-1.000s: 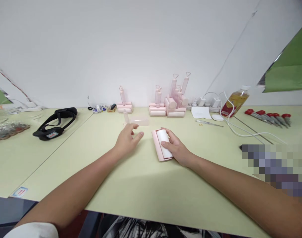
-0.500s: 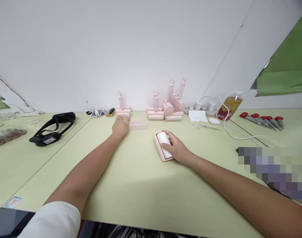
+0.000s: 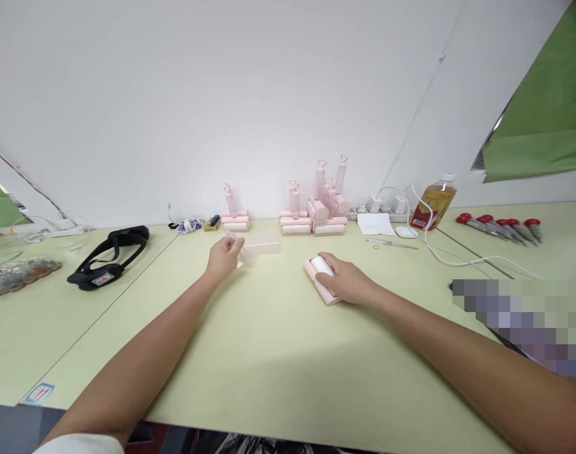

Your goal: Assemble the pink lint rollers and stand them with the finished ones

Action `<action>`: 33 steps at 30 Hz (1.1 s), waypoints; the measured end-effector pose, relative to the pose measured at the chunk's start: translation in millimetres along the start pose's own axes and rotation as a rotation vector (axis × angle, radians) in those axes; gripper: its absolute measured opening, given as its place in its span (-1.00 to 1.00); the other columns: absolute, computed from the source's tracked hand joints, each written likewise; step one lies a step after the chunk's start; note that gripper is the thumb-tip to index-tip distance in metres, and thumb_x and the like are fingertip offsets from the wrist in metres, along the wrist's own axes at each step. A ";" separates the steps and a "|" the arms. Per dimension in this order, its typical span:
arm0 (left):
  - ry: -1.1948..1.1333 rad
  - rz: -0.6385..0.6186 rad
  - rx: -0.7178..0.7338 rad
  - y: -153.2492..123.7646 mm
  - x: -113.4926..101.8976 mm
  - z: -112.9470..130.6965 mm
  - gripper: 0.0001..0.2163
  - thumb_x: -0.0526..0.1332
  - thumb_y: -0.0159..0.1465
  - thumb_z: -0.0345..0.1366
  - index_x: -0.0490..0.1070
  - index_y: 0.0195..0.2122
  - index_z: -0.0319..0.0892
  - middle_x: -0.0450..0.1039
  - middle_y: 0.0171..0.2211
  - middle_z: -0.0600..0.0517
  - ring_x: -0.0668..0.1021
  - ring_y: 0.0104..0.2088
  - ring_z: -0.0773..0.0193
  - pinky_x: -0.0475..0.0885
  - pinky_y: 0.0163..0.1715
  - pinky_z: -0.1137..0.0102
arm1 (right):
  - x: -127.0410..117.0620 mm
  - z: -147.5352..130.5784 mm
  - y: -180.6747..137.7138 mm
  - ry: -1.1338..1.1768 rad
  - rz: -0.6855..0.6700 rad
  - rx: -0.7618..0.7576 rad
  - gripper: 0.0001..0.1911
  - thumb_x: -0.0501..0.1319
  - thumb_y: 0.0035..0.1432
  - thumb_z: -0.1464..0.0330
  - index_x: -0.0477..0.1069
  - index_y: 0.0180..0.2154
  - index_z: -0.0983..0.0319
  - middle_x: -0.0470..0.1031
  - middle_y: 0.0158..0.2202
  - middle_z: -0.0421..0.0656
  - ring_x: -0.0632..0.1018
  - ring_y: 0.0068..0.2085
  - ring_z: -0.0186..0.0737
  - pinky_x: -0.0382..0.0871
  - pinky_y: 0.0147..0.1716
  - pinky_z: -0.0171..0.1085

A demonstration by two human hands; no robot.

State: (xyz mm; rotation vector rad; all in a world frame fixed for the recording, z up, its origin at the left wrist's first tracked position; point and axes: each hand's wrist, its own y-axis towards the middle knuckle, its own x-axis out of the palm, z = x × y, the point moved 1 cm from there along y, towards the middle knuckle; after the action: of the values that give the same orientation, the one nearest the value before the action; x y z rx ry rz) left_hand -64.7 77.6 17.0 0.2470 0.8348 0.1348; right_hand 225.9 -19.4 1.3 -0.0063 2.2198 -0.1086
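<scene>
My right hand (image 3: 348, 281) is closed around a pink lint roller head (image 3: 326, 294) whose white roll (image 3: 322, 265) faces up, low over the table or on it. Farther left, my left hand (image 3: 222, 260) pinches a translucent pink plastic piece (image 3: 243, 253), partly hidden by the fingers. Just right of those fingers lies a clear pinkish plastic cover (image 3: 264, 247) on the tabletop. Beyond the left hand stands a pink lint roller (image 3: 236, 222) with its clear handle pointing up.
Several pink lint rollers (image 3: 312, 226) are grouped by the wall. To the right are white paper (image 3: 375, 224), tweezers (image 3: 391, 243), a drink bottle (image 3: 434, 202), white cables (image 3: 427, 236) and red-tipped tools (image 3: 500, 228). A black head strap (image 3: 109, 257) lies left.
My left hand has drawn back toward me from near the far left roller, with the translucent piece now showing in its fingers. The right hand has tilted the roller head and shifted slightly right.
</scene>
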 end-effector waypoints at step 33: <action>-1.121 -0.535 -0.160 -120.2 31.4 73.6 -0.63 0.25 0.16 0.03 0.15 -0.43 -0.13 0.17 -0.70 0.26 0.23 -0.77 0.48 0.22 -0.85 0.56 | 40.1 -39.0 -69.1 0.902 -0.106 -0.591 -0.64 0.21 0.19 0.16 0.49 -0.10 0.26 0.56 -0.40 -0.10 0.47 -0.56 -0.32 0.42 -0.58 -0.29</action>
State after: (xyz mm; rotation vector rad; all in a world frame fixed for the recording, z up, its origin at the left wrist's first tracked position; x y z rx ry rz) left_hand 13.7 -43.4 9.6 -0.0766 -0.2469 -0.4162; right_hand 168.2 -87.0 -1.4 -0.4840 3.0602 0.6023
